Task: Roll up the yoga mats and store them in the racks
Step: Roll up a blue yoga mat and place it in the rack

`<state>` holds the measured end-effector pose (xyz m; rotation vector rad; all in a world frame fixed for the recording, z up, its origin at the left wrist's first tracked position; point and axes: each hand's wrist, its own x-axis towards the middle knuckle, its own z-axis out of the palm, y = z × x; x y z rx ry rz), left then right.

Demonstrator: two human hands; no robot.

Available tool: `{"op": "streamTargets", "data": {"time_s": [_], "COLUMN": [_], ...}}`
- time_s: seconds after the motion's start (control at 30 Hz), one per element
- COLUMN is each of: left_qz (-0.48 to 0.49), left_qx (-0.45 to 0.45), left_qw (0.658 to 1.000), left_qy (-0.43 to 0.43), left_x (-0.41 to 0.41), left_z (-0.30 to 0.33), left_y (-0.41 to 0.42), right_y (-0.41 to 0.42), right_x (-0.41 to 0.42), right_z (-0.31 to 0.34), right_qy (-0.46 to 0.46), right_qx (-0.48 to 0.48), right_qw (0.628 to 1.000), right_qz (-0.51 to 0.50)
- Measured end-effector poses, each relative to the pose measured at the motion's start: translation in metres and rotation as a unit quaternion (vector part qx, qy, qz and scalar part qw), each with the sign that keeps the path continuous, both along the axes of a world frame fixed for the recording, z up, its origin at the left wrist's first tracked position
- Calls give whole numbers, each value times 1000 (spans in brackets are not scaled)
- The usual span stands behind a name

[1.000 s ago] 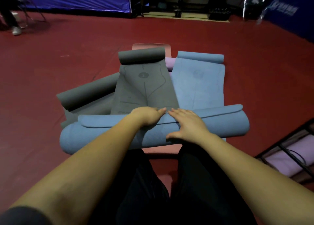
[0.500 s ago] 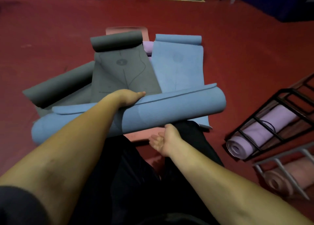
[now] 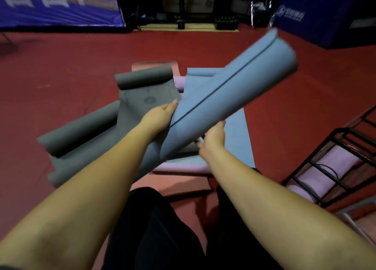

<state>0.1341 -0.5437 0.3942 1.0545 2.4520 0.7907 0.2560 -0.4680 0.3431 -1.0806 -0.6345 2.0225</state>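
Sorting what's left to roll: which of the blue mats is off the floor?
The rolled blue mat, held tilted in the air between the left hand and right hand. The other blue mat lies mostly flat on the pile.

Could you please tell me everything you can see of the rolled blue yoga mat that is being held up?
The rolled blue mat is a thick, tight roll of matte, finely textured foam-like material, with a dark line running along its length. It is off the floor, tilted, with its far end raised up and to the right. The left hand grips it from the left, and the right hand supports it from underneath. Its raised end is slightly blurred.
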Motion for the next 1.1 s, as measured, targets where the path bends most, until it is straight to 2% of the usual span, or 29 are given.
{"op": "streamTargets", "data": {"time_s": [0.1, 0.23, 0.3, 0.37, 0.43, 0.5, 0.6, 0.67, 0.77, 0.8, 0.9, 0.97, 1.1], "left_qz": [-13, -15, -6, 13, 54, 79, 86, 108, 131, 135, 147, 165, 185], "left_qx": [135, 270, 265, 237, 210, 168, 146, 154, 167, 162, 121, 134, 142], "left_qw": [991, 954, 946, 930, 878, 838, 827, 804, 798, 800, 837, 855, 844], "left_qy": [-10, -128, -185, -280, -428, -513, -536, -565, -563, -562, -513, -473, -483], "left_x": [9, 35, 48, 60, 73, 84, 100, 109, 116, 120, 128, 134, 142], "left_z": [13, 8, -8, -25, -33, -42, -66, -82, -104, -112, -140, -151, -130], "left_y": [26, 62, 64, 62, 56, 53, 41, 33, 23, 17, 9, 3, -3], "right_y": [36, 49, 48, 49, 45, 43, 37, 28, 19, 19, 23, 24, 20], "right_x": [1, 23, 41, 60, 73, 84, 105, 116, 128, 132, 141, 149, 152], "right_z": [31, 34, 20, -2, -24, -56, -101, -108, -114, -118, -133, -141, -128], "right_qy": [-69, -188, -233, -259, -278, -293, -300, -297, -271, -261, -275, -279, -225], "right_qx": [108, 217, 270, 277, 253, 215, 186, 183, 138, 110, 29, 2, 0], "right_qw": [992, 957, 932, 923, 925, 932, 935, 935, 950, 956, 955, 951, 959], "right_qz": [-8, -51, -66, -61, -45, -15, 33, 60, 74, 80, 105, 133, 170]}}
